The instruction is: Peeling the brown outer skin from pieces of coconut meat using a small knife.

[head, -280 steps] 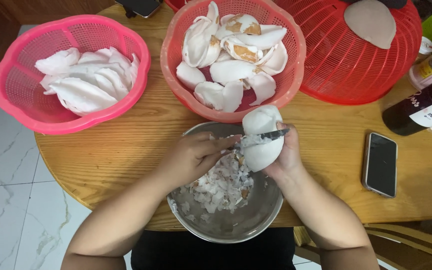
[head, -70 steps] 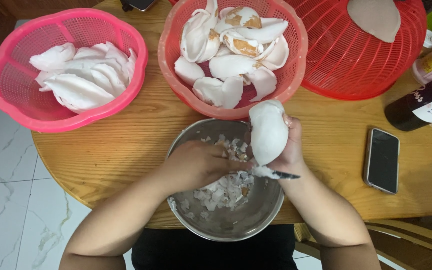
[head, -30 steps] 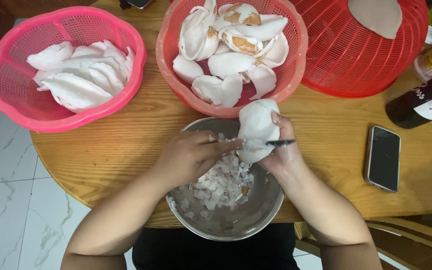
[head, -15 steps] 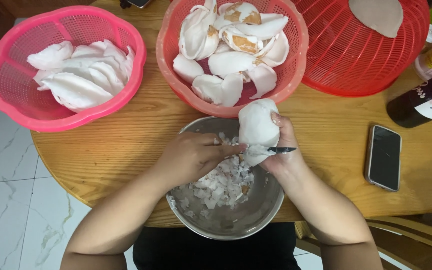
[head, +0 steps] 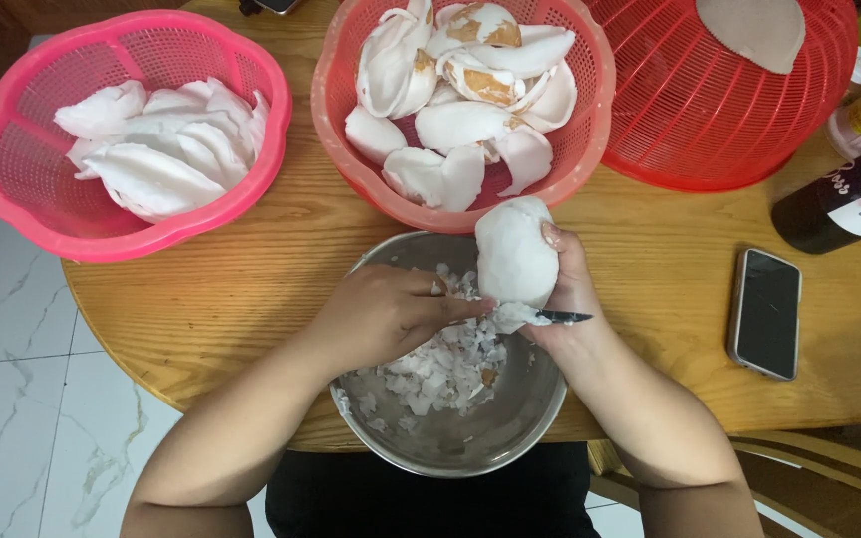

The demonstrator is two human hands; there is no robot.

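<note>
My right hand (head: 572, 291) holds a white peeled coconut piece (head: 513, 257) upright over a steel bowl (head: 510, 428) with white and brown shavings (head: 440, 364) in it. My left hand (head: 381, 317) is closed on a small knife; its handle is hidden, and the dark blade tip (head: 568, 317) pokes out under the piece, by my right thumb. The blade lies against the lower edge of the piece.
A pink basket (head: 12, 179) at the left holds white peeled pieces. A salmon basket (head: 590, 130) behind the bowl holds pieces with brown skin. A red basket (head: 710, 110), a dark bottle (head: 834, 204) and a phone (head: 765, 312) lie to the right on the round wooden table (head: 201, 289).
The coconut piece has been turned slightly in my right hand and the knife blade has slid a little lower along its bottom edge. Both hands stay over the bowl.
</note>
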